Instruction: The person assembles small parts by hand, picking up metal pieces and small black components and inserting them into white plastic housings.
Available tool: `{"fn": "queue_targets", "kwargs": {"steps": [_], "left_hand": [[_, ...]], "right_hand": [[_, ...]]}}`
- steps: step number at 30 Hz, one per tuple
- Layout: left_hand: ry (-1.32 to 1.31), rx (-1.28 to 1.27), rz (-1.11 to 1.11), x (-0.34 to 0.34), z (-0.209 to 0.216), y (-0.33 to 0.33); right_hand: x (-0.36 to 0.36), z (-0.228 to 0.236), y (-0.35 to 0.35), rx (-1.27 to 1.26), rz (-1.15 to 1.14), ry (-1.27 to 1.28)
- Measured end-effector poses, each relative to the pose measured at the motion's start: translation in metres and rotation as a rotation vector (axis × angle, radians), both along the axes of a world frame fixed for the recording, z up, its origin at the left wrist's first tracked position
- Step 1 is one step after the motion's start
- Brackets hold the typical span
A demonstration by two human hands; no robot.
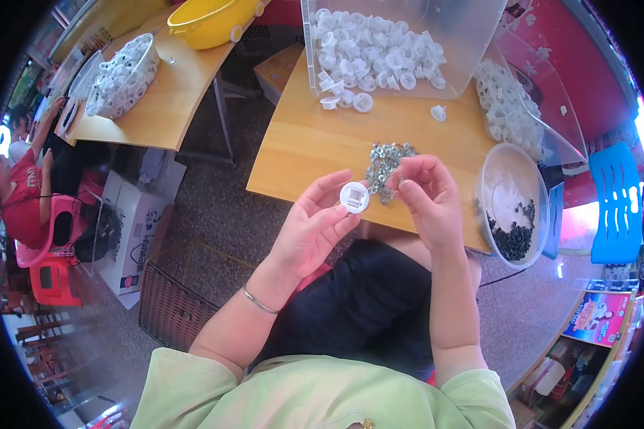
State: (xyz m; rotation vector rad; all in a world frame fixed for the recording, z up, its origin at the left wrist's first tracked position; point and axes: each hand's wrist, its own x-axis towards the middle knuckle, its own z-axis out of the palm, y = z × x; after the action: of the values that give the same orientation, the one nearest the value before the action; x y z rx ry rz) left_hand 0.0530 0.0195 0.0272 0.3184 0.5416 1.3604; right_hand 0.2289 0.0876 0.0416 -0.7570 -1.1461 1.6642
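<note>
Between the thumb and fingers of my left hand (313, 227) is a round white plastic part (354, 197) with a square recess in its middle. My right hand (431, 203) is just to its right, thumb and forefinger pinched together over something small, too small to make out. Beneath and behind the fingers lies a pile of small shiny metal pieces (384, 166) on the wooden table (293, 154). The two hands are apart, above the table's near edge.
At the table's back stands a clear bin (454, 68) of white plastic parts, with a few loose in front. On the right are another clear bin (562, 118) and a round tub (485, 179) holding small black pieces. Left, a second table (175, 107) bears a full basket. People sit far left.
</note>
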Motion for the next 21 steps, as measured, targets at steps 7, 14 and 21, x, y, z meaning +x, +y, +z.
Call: {"fn": "queue_targets", "kwargs": {"steps": [7,14,21], "left_hand": [[-0.031,0.002,-0.015,0.001,-0.004,0.001],[0.041,0.055,-0.003,0.004,-0.003,0.001],[0.109,0.063,-0.012,0.005,-0.003,0.0]], "right_hand": [[-0.003,-0.004,-0.003,0.096,0.057,-0.09],[0.0,-0.01,-0.001,0.103,0.048,-0.042],[0.0,-0.009,-0.001,0.129,0.061,0.011]]}}
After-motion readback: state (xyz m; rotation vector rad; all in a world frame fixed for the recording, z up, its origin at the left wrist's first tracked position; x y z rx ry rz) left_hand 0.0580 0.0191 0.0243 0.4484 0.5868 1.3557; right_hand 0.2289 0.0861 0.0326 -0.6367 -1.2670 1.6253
